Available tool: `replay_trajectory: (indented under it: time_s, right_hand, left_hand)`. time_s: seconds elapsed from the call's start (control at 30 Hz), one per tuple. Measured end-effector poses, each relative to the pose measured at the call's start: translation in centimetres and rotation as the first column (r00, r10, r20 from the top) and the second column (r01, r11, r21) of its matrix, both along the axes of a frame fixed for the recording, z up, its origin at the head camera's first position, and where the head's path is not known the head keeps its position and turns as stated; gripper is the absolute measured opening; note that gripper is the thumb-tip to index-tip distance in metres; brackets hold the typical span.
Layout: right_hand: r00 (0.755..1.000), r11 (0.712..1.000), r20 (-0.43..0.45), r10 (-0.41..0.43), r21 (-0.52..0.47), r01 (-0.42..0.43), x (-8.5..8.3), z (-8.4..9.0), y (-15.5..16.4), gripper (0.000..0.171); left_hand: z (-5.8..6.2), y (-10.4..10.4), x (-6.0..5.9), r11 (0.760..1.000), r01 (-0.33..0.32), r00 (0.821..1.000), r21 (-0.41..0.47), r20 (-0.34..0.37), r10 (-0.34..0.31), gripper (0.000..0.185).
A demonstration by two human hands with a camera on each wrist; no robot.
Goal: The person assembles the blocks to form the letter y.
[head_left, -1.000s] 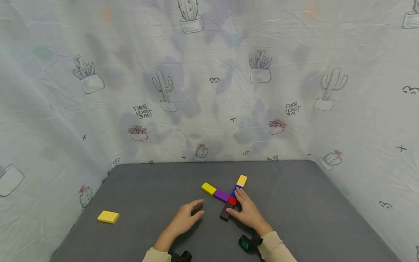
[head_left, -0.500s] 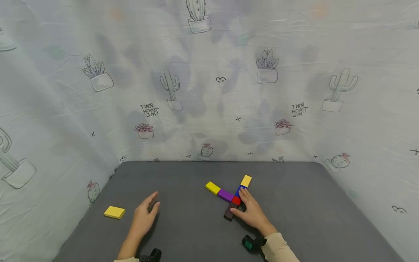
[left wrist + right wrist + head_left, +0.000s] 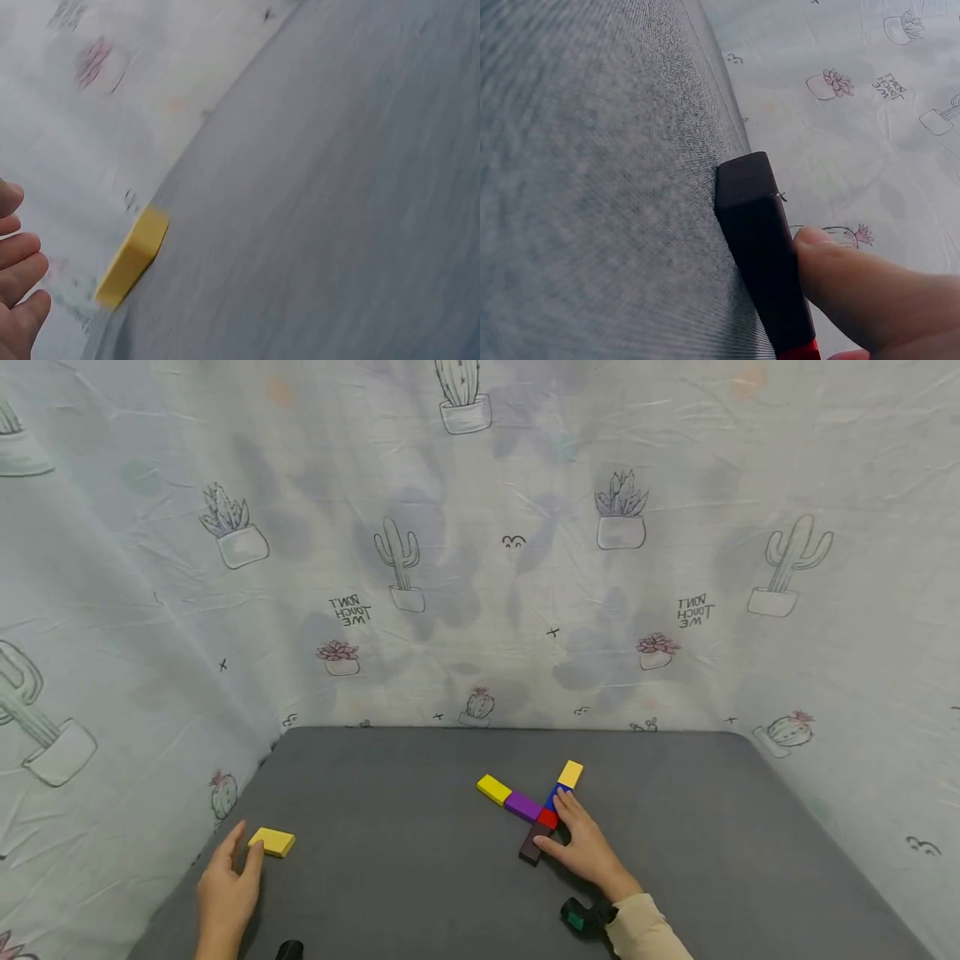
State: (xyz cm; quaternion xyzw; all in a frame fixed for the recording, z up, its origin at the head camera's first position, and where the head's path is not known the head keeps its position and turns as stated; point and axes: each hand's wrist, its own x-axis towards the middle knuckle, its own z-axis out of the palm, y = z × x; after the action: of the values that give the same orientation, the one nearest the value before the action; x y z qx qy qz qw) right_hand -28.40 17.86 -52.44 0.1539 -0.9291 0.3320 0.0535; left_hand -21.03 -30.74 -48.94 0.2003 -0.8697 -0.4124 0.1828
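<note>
My left hand [image 3: 231, 885] is beside the lone yellow block [image 3: 272, 842] at the table's left, thumb and fingers spread. In the left wrist view a gap shows between the fingers and this yellow block [image 3: 133, 259]. My right hand [image 3: 588, 852] rests on a row of flat blocks. Its thumb touches the dark brown block [image 3: 761, 247] and its fingertips lie on the blue block [image 3: 556, 797]. Between these sits a red block [image 3: 549, 819]. A pale yellow block [image 3: 571, 773] adjoins the blue one. A purple block [image 3: 523, 806] and a bright yellow block [image 3: 494, 789] branch off leftward.
All the blocks lie on a dark grey table [image 3: 390, 827]. Behind and beside it hangs a pale curtain [image 3: 480, 568] printed with potted cacti. A black wrist device [image 3: 588, 917] is on the right wrist.
My left hand has swung from near the joined blocks across to the lone yellow block on the left. The right hand stays on the blocks. The head view has shifted slightly left.
</note>
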Motion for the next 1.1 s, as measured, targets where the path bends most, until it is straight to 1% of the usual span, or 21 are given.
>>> replay_trajectory:
  time_s: [0.1, 0.17, 0.2, 0.23, 0.3, 0.33, 0.4, 0.47, 0.6, 0.67, 0.73, 1.0, 1.1]
  right_hand:
    - [1.0, 1.0, -0.002, -0.004, 0.001, 0.004, 0.0, 0.0, 0.1, 0.084]
    - [1.0, 1.0, 0.015, -0.002, 0.001, 0.002, 0.0, 0.1, 0.1, 0.085]
    - [1.0, 1.0, 0.024, -0.001, -0.001, 0.001, 0.0, 0.1, 0.2, 0.085]
    - [0.999, 1.0, 0.035, 0.0, -0.01, 0.0, 0.0, 0.1, 0.2, 0.086]
    - [0.999, 1.0, 0.046, 0.002, -0.013, -0.001, 0.0, 0.2, 0.3, 0.086]
    - [0.999, 1.0, 0.052, 0.001, -0.012, -0.001, 0.0, 0.2, 0.3, 0.087]
    - [0.999, 1.0, 0.05, 0.003, -0.013, -0.002, -0.1, 0.1, 0.3, 0.087]
    - [0.999, 1.0, 0.052, 0.002, -0.011, -0.002, -0.1, 0.1, 0.3, 0.087]
    - [0.998, 1.0, 0.054, 0.006, -0.009, -0.006, -0.1, 0.0, 0.3, 0.088]
    - [0.998, 1.0, 0.054, 0.007, -0.007, -0.007, -0.1, 0.0, 0.3, 0.087]
    - [0.999, 1.0, 0.052, 0.006, -0.005, -0.006, -0.1, 0.0, 0.2, 0.087]
    - [0.999, 1.0, 0.048, -0.001, -0.002, 0.001, -0.1, 0.0, 0.2, 0.087]
    - [0.999, 1.0, 0.047, 0.0, -0.002, 0.0, 0.0, 0.1, 0.2, 0.087]
  left_hand:
    - [-0.3, -1.0, 0.6, 0.998, -0.06, 0.998, -0.034, -0.01, 0.059, 0.055]
    - [-0.6, -1.7, 0.8, 0.995, -0.079, 0.997, -0.062, 0.011, 0.08, 0.058]
    - [-0.8, -2.0, 0.8, 0.994, -0.074, 0.996, -0.08, 0.035, 0.077, 0.06]
    - [-1.0, -2.3, 0.8, 0.993, -0.062, 0.995, -0.096, 0.068, 0.068, 0.063]
    - [-1.4, -2.8, 0.7, 0.992, -0.011, 0.988, -0.125, 0.15, 0.03, 0.071]
    - [-1.6, -3.0, 0.6, 0.99, 0.019, 0.981, -0.139, 0.193, 0.008, 0.075]
    - [-1.9, -3.3, 0.3, 0.984, 0.081, 0.966, -0.161, 0.257, -0.037, 0.081]
    - [-2.0, -3.4, 0.1, 0.978, 0.133, 0.949, -0.162, 0.306, -0.078, 0.087]
    - [-1.9, -3.7, -0.3, 0.966, 0.215, 0.916, -0.14, 0.372, -0.15, 0.094]
    - [-1.8, -3.8, -0.4, 0.961, 0.242, 0.905, -0.132, 0.388, -0.174, 0.096]
    - [-1.8, -3.8, -0.5, 0.958, 0.255, 0.9, -0.132, 0.395, -0.185, 0.097]
    - [-1.9, -3.6, -1.0, 0.959, 0.248, 0.905, -0.139, 0.385, -0.178, 0.099]
    - [-2.1, -3.5, -1.2, 0.96, 0.24, 0.91, -0.148, 0.378, -0.17, 0.099]
